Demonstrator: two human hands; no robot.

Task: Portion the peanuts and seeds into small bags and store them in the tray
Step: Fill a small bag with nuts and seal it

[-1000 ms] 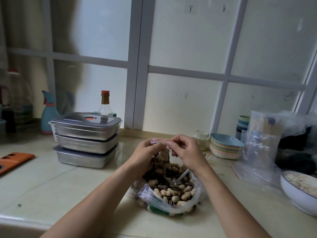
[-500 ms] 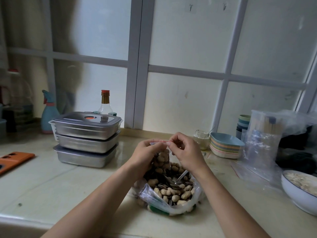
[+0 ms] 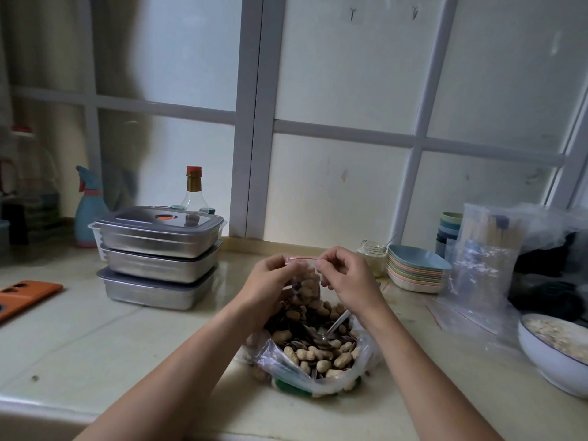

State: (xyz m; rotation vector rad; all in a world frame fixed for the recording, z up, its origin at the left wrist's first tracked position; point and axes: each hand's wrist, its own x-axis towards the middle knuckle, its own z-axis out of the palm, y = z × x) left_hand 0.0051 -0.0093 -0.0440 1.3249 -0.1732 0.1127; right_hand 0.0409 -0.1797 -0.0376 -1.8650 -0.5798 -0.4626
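Note:
A small clear zip bag (image 3: 306,283) with a red strip along its top hangs between my hands, filled with peanuts. My left hand (image 3: 270,281) pinches the strip's left end and my right hand (image 3: 345,278) pinches its right end. Directly below lies a large open plastic bag (image 3: 313,354) of peanuts and dark seeds with a metal spoon (image 3: 331,329) resting in it. Three stacked steel trays (image 3: 159,256) with lids stand on the counter to the left.
A white bowl (image 3: 553,358) of pale food sits at the right edge, with loose clear bags (image 3: 477,275) behind it. Stacked pastel dishes (image 3: 413,272), cups and a small jar (image 3: 372,256) stand at the back right. An orange object (image 3: 25,296), spray bottle (image 3: 87,211) and glass bottle (image 3: 193,192) are on the left.
Both hands have lifted the small bag slightly while staying pinched on its red strip. The large bag and spoon have not moved.

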